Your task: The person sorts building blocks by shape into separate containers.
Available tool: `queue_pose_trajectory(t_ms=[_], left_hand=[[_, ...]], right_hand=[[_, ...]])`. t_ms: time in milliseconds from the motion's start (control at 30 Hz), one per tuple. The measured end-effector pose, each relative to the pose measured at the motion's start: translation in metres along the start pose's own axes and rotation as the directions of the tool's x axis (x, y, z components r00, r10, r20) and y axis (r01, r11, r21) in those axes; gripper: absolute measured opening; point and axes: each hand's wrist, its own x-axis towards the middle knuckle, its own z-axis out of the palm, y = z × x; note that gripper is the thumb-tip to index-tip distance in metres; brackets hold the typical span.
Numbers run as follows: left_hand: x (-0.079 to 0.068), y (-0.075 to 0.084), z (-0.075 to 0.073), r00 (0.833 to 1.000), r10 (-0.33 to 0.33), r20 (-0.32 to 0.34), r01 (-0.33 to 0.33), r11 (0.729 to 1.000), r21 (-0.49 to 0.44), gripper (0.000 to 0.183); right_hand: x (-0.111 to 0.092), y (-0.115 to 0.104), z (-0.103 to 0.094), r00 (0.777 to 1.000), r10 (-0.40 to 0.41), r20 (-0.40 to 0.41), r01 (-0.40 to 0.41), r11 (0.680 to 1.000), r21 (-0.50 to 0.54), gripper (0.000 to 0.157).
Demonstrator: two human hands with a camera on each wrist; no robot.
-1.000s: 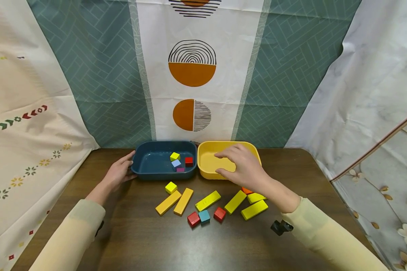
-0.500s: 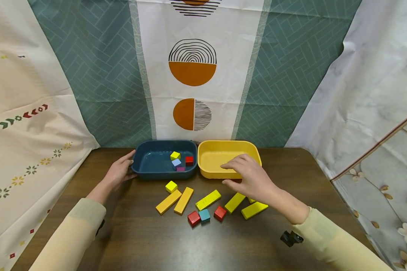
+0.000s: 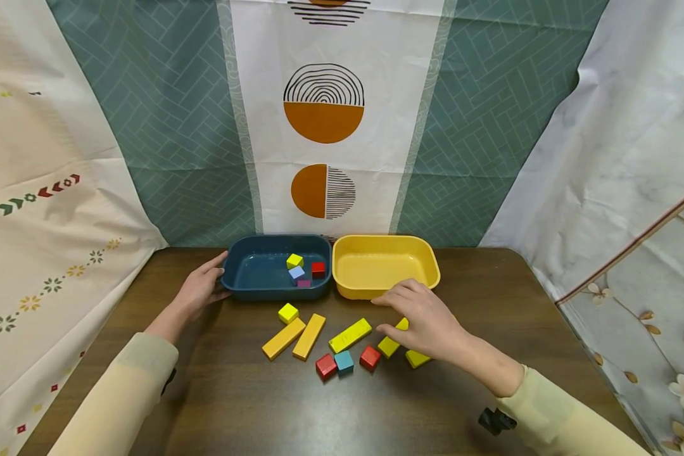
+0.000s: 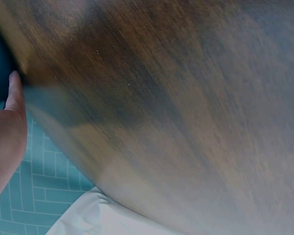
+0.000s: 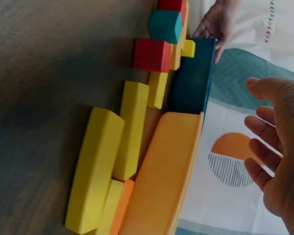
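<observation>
My left hand (image 3: 198,291) rests with extended fingers against the left end of the dark blue tub (image 3: 273,294); in the left wrist view one straight finger (image 4: 14,93) meets the tub's side. In front of the yellow tub (image 3: 359,294), my right hand (image 3: 422,320) hovers with thumb and fingers spread and nothing between them. Below it lie long yellow blocks (image 3: 389,347), partly hidden by the hand in the head view. The right wrist view shows a yellow block (image 5: 95,169) and an orange block (image 5: 122,205) close by the yellow tub.
Inside the blue tub are a yellow cube (image 3: 294,261), a light blue cube (image 3: 296,273), a red cube (image 3: 318,270) and a purple piece (image 3: 304,284). Golden blocks (image 3: 309,337), another yellow cube (image 3: 288,313), red cubes (image 3: 326,367) and a teal cube (image 3: 344,362) lie on the table.
My right hand has drawn back from over the yellow tub, towards me and down over the yellow blocks, covering more of them. The left hand stays at the blue tub.
</observation>
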Motion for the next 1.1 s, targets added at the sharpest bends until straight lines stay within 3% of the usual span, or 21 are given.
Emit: queue_pose_trajectory(t_ms=[267,733,1100], left_hand=[[-0.003,0.002,0.0,1.0,0.005,-0.004,-0.005,1.0,0.015,0.056],[-0.003,0.003,0.001,1.0,0.008,-0.007,-0.008,1.0,0.025,0.056],[-0.003,0.002,0.001,1.0,0.006,-0.003,-0.006,1.0,0.025,0.056]], right_hand=[[-0.009,-0.003,0.008,0.996,0.019,0.088,-0.02,1.0,0.005,0.048],[-0.024,-0.006,0.038,0.987,0.002,0.162,-0.004,1.0,0.015,0.041],[-0.032,-0.009,0.056,0.971,0.039,0.236,-0.036,0.999,-0.015,0.051]])
